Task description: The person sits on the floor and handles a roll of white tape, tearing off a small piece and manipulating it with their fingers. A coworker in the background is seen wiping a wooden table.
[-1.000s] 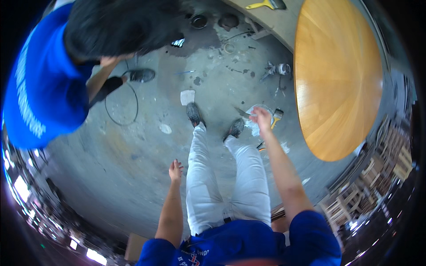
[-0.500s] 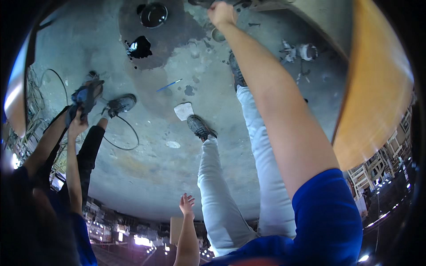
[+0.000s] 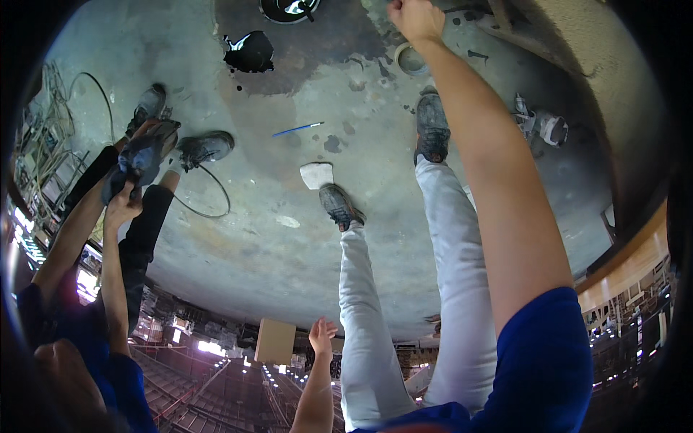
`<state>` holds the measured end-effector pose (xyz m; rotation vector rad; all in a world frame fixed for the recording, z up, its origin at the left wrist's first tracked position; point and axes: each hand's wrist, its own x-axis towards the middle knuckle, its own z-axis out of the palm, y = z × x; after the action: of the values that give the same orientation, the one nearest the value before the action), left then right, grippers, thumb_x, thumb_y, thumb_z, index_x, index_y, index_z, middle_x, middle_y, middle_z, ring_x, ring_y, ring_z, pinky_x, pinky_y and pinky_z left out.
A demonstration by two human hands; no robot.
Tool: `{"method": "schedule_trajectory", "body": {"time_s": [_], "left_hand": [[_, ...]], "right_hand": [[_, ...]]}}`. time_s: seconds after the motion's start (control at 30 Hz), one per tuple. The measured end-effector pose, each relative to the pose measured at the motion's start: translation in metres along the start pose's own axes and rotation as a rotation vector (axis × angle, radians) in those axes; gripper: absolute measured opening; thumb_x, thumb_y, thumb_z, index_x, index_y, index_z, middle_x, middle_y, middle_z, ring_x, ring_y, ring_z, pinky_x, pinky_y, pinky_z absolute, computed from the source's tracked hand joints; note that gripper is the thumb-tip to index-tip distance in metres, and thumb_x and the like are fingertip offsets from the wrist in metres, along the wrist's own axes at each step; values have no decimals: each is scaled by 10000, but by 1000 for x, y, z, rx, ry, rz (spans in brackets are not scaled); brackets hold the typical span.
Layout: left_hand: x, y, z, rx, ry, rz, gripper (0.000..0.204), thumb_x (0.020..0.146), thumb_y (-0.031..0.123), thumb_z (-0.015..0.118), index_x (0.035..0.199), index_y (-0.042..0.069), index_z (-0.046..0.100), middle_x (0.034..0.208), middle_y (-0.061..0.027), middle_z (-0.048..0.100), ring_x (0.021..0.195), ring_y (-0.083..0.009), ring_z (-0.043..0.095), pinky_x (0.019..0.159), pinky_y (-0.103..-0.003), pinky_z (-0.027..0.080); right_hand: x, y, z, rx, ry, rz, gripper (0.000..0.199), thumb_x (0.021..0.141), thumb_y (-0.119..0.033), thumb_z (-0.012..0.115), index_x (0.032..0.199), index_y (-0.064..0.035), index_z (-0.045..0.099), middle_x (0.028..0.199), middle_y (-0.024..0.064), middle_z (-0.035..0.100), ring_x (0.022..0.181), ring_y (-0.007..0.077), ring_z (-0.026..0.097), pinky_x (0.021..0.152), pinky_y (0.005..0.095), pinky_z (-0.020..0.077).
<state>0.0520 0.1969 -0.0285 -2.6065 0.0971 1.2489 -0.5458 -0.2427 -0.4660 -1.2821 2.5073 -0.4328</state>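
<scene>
My right hand (image 3: 415, 18) reaches far forward at the top of the view. Its fingers are curled into a fist and I see nothing in it. It hovers above a roll of tape (image 3: 411, 59) on the stained concrete floor (image 3: 253, 238). My left hand (image 3: 323, 335) hangs low beside my left leg, empty, with its fingers spread. My legs in light trousers (image 3: 447, 289) and grey shoes (image 3: 432, 126) stand in the middle. A blue pen (image 3: 296, 130) and a white scrap (image 3: 316, 175) lie near my feet.
At the left another person in black trousers holds a dark cloth (image 3: 141, 155) in both hands, beside a cable loop (image 3: 209, 202). A black scrap (image 3: 249, 52), a round dark object (image 3: 289, 7) and a white-grey tool (image 3: 543, 126) lie on the floor. A wooden table edge (image 3: 628, 267) curves at the right.
My right arm has stretched forward and up from near my feet. The view has swung, so the other person now sits at the left and the round table at the right rim.
</scene>
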Motion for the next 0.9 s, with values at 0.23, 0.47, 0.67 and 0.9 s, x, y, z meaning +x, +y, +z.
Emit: {"method": "schedule_trajectory", "body": {"time_s": [0.23, 0.47, 0.67, 0.9], "left_hand": [[-26, 56, 12, -100, 54, 175, 432, 1052, 394, 668, 1290, 33, 671, 1011, -128, 757, 773, -174, 724, 662, -281, 523], [-81, 185, 91, -203, -82, 619, 402, 1095, 272, 609, 1335, -47, 656, 1055, -129, 748, 914, -183, 713, 856, -323, 574], [-165, 282, 160, -186, -477, 660, 406, 1074, 251, 644, 1372, -23, 657, 1174, -121, 753, 989, -179, 723, 891, -321, 556], [-180, 325, 217, -689, -1214, -114, 470, 1093, 426, 565, 1362, 49, 646, 1314, -105, 725, 1119, -197, 702, 996, -347, 531]], "right_hand": [[-76, -66, -132, 587, 348, 193, 104, 761, -114, 771, 839, -115, 703, 854, 60, 647, 774, 265, 667, 635, 409, 527], [-156, -117, -269, 886, 235, 275, 150, 823, 36, 761, 943, -23, 691, 911, 48, 719, 590, 88, 584, 501, 250, 430], [-216, -160, -348, 1064, 79, 394, 112, 951, 8, 738, 994, -25, 641, 822, -4, 644, 647, 8, 524, 556, 197, 390], [-263, -179, -352, 999, -53, 531, 111, 976, -34, 703, 1017, 3, 607, 935, 66, 674, 893, 107, 625, 777, 279, 504]]}}
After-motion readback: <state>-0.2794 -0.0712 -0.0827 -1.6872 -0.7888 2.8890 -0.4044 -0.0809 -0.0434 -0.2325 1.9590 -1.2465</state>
